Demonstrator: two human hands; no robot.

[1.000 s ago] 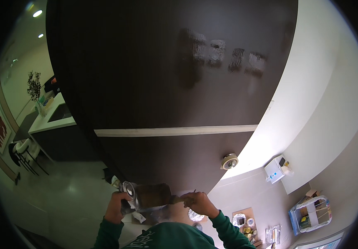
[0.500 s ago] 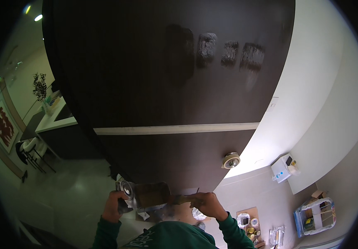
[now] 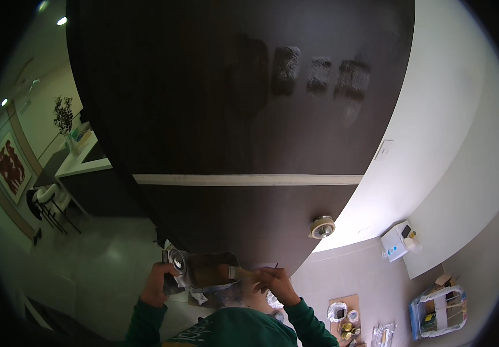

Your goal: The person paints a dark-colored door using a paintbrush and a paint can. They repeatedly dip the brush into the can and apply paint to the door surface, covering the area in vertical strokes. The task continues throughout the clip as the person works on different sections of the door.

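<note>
At the lower middle, my left hand (image 3: pixel 155 283) is closed on the left end of a dark paint tray (image 3: pixel 207 282) with a brownish hollow. A round metal can (image 3: pixel 177 260) sits at that same end, partly covering the fingers. In my right hand (image 3: pixel 276 285) is a paintbrush (image 3: pixel 243 273), pinched by its handle. Its bristle end lies over the tray's right part; whether it touches the bottom I cannot tell. Before me stands a dark brown door (image 3: pixel 214 127) with several glossy, textured patches (image 3: pixel 286 70) at the upper right.
A pale strip (image 3: pixel 249 180) crosses the door. The door knob (image 3: pixel 322 227) has a tape-like ring around it. On the floor at right are cardboard with cans and tape (image 3: pixel 347 312), plastic-wrapped items (image 3: pixel 383 333), a step stool (image 3: pixel 439 312) and a small white table (image 3: pixel 395 243).
My right hand has moved left, bringing the brush's bristle end further over the tray. My left hand and the tray have hardly moved. The view has shifted slightly.
</note>
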